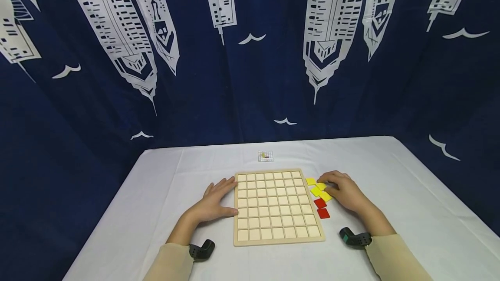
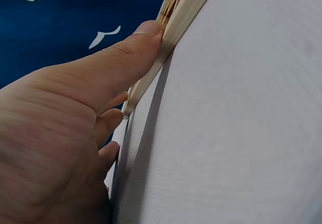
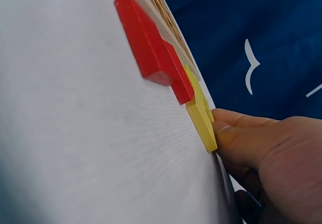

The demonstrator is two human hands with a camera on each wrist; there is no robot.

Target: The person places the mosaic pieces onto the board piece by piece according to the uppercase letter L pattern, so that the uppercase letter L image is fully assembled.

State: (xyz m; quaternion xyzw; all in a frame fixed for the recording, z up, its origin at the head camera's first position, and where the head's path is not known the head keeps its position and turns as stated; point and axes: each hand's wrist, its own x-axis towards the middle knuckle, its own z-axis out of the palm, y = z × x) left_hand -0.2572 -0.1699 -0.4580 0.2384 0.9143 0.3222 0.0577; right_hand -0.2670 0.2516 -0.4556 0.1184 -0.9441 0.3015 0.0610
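A light wooden board (image 1: 278, 205) with a raised grid of squares lies on the table. Spread along its left edge is my left hand (image 1: 214, 202), thumb (image 2: 143, 40) against the wooden rim and fingers reaching the edge farther up. On the other side, my right hand (image 1: 345, 190) curls over several yellow tiles, pinching a yellow tile (image 1: 321, 185) between thumb and fingertips. Another yellow tile (image 3: 202, 126) lies right beside the thumb. Nearer the front, two red tiles (image 1: 323, 213) sit by the board's right edge. The right fingertips are partly hidden in the right wrist view.
Beyond the board's far edge lies a small card (image 1: 265, 156) with a coloured grid picture. A white cloth covers the table (image 1: 207, 159). Behind it hangs a dark blue curtain (image 1: 242, 81) printed with white buildings and birds. Each wrist wears a black device (image 1: 202, 250).
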